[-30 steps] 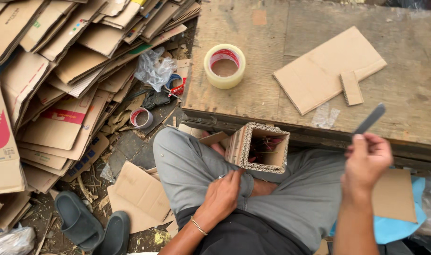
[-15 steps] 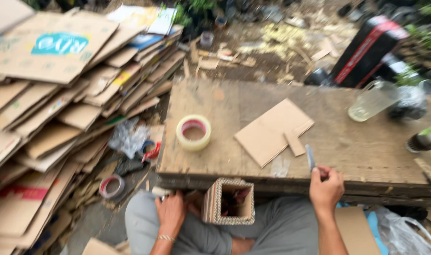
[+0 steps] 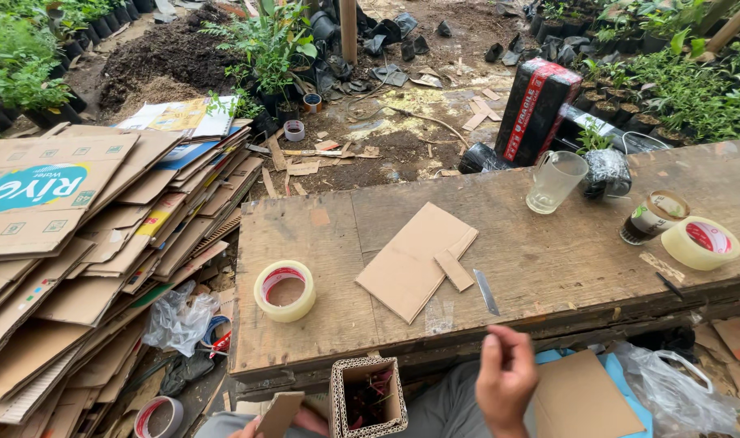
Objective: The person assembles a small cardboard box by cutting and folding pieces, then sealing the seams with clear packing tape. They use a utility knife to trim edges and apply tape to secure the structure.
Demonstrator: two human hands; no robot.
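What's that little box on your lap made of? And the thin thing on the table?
The box looks like brown corrugated cardboard, matt: wavy fluting shows along its cut top edges. The thin blade near the right hand looks like bare metal, grey with a dull shine, though it is small.

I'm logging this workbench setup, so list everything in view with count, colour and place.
wooden table: one, weathered brown, centre
tape rolls: two on table, clear yellowish, left and far right
cardboard sheet: one, brown, table centre, a small strip on it
knife blade: one, grey, beside sheet
plastic jug: one, clear, table back
paper cup: one, lying by right roll
corrugated box: one, brown, on lap
flattened cartons: stack, brown, left
potted plants: many, green, background
left hand: bottom edge, holding a cardboard piece
right hand: empty, below table edge
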